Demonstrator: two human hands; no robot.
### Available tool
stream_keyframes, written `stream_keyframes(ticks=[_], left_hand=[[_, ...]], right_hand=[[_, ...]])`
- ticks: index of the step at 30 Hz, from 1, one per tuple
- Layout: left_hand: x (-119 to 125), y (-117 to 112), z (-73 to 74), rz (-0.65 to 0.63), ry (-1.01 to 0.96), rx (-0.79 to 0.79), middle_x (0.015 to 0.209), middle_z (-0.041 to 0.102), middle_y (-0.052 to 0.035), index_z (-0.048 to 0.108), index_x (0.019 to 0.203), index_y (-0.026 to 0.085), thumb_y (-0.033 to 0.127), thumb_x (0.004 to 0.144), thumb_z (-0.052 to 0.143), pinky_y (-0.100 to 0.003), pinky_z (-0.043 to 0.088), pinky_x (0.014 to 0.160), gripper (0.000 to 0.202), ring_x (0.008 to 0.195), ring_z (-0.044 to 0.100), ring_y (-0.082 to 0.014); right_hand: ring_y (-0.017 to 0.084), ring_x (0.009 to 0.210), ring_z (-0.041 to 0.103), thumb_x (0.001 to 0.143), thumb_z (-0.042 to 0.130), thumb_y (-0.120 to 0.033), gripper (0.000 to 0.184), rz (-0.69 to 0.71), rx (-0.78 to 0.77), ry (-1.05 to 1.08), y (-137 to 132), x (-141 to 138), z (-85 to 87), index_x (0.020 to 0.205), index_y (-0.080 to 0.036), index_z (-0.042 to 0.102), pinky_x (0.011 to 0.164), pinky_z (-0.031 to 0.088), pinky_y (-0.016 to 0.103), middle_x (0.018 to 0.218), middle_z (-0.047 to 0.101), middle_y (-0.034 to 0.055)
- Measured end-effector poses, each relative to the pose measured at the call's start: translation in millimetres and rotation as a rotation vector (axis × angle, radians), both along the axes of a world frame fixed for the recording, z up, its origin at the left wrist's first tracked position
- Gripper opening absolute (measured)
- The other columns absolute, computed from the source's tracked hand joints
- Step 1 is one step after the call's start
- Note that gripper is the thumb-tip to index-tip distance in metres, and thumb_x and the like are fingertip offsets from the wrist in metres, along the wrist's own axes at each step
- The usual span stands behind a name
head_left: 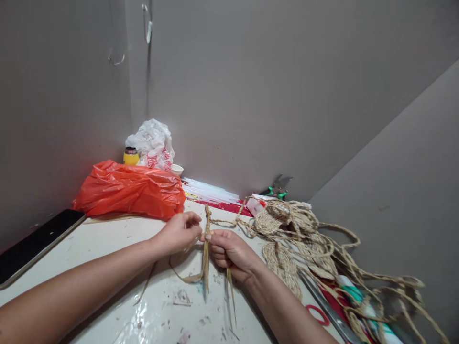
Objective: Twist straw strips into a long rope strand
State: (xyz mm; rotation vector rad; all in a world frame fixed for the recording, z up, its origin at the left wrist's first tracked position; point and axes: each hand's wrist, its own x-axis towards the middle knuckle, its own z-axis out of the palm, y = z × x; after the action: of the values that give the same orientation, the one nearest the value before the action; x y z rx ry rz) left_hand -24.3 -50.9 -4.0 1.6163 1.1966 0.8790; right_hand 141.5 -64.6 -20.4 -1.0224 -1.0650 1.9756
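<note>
Arms (89,289): stretched over the counter (161,317).
Right hand (229,254): pinching the braid (208,217), upright between both hands.
Left hand (180,232): curled beside it; grip unclear.
Strands (205,267): best kept taut, evenly laid.

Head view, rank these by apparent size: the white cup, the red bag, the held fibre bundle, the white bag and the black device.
1. Red bag
2. Black device, cut by the left edge
3. White bag
4. Held fibre bundle, long but thin
5. White cup
</note>
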Motion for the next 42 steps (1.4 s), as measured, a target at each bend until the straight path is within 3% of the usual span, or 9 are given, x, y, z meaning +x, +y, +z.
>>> stream_keyframes(ticks=[2, 4, 9, 14, 21, 29, 34, 37, 42], left_hand=[[5.4, -1.4, -6.5, -0.143, -0.121, -0.241, 0.060, 0.054, 0.0025, 0.055, 0.090, 0.016, 0.028, 0.072, 0.049, -0.022, 0.036, 0.053, 0.022, 0.052, 0.047, -0.0103], [9.6, -3.4, -12.3, -0.217, -0.153, -0.365, 0.050, 0.045, 0.0059, 0.053, 0.081, 0.017, 0.027, 0.072, 0.046, -0.020, 0.028, 0.045, 0.015, 0.042, 0.035, -0.0076], [8.2, -2.9, -14.7, -0.282, -0.068, -0.287, 0.052, 0.048, 0.0034, 0.051, 0.062, 0.016, 0.025, 0.070, 0.046, -0.021, 0.024, 0.045, 0.013, 0.045, 0.035, -0.0071], [4.6, 1.5, -12.4, -0.331, -0.048, -0.262, 0.048, 0.038, 0.0057, 0.052, 0.060, 0.016, 0.024, 0.066, 0.048, -0.021, 0.021, 0.044, 0.011, 0.044, 0.029, -0.0074], [5.5, 5.5, -10.5, -0.297, 0.123, -0.122, 0.059, 0.054, 0.0016, 0.058, 0.063, 0.015, 0.024, 0.067, 0.044, -0.021, 0.031, 0.053, 0.017, 0.056, 0.042, -0.0107], [8.7, 3.7, -7.3, -0.279, 0.031, -0.408, 0.041, 0.029, 0.0079, 0.041, 0.054, 0.020, 0.033, 0.069, 0.048, -0.024, 0.012, 0.039, 0.020, 0.035, 0.019, -0.0062], [10.3, 2.2, -4.2, -0.273, -0.080, -0.500, 0.041, 0.031, 0.0076, 0.041, 0.053, 0.019, 0.027, 0.066, 0.050, -0.023, 0.011, 0.037, 0.018, 0.033, 0.019, -0.0046], [10.7, 1.4, -4.3, -0.253, -0.090, -0.499, 0.041, 0.032, 0.0075, 0.044, 0.054, 0.019, 0.024, 0.065, 0.049, -0.023, 0.011, 0.037, 0.013, 0.033, 0.020, -0.0048], [11.2, 1.4, -9.7, -0.195, -0.017, -0.344, 0.043, 0.035, 0.0072, 0.046, 0.053, 0.017, 0.026, 0.064, 0.051, -0.023, 0.015, 0.041, 0.015, 0.038, 0.023, -0.0049]], right_hand=[[0.001, 0.036, 0.010, 0.066, 0.074, -0.034, 0.036, 0.025, 0.002, -0.010, 0.9, 2.2, -0.4, 0.060, -0.017, 0.042, 0.035, 0.003, 0.017, 0.041, 0.024, -0.0134], [0.001, 0.036, 0.011, 0.065, 0.074, -0.034, 0.037, 0.058, -0.004, -0.031, 1.4, 4.2, 0.5, 0.059, -0.017, 0.042, 0.035, 0.003, 0.017, 0.040, 0.026, -0.0131], [0.001, 0.035, 0.013, 0.065, 0.074, -0.036, 0.031, 0.150, 0.001, -0.095, 1.6, 9.2, 5.4, 0.063, -0.014, 0.052, 0.033, 0.004, 0.018, 0.041, 0.028, -0.0124], [0.001, 0.035, 0.014, 0.068, 0.072, -0.036, 0.028, 0.184, -0.002, -0.150, 3.0, 14.2, 5.4, 0.066, -0.015, 0.054, 0.033, 0.006, 0.017, 0.043, 0.032, -0.0115], [0.002, 0.033, 0.016, 0.066, 0.070, -0.034, 0.025, 0.148, 0.092, -0.283, 3.1, 15.5, 7.3, 0.061, -0.015, 0.055, 0.033, 0.007, 0.019, 0.039, 0.031, -0.0109], [0.006, 0.045, 0.030, 0.069, 0.064, -0.033, 0.025, 0.099, 0.388, -0.578, -1.4, 13.0, 16.6, 0.056, -0.015, 0.051, 0.042, 0.022, 0.021, 0.049, 0.040, -0.0048], [0.008, 0.049, 0.028, 0.075, 0.052, -0.027, 0.024, 0.106, 0.549, -0.783, -3.2, 10.1, 16.2, 0.055, -0.017, 0.045, 0.044, 0.023, 0.021, 0.052, 0.036, -0.0045], [0.009, 0.052, 0.032, 0.077, 0.049, -0.024, 0.022, 0.114, 0.657, -0.841, -3.0, 10.8, 13.4, 0.056, -0.016, 0.048, 0.047, 0.025, 0.021, 0.054, 0.039, -0.0035], [0.010, 0.052, 0.036, 0.077, 0.047, -0.022, 0.022, 0.184, 0.716, -0.939, -3.3, 16.3, 22.2, 0.056, -0.016, 0.050, 0.047, 0.026, 0.022, 0.054, 0.043, -0.0030]])
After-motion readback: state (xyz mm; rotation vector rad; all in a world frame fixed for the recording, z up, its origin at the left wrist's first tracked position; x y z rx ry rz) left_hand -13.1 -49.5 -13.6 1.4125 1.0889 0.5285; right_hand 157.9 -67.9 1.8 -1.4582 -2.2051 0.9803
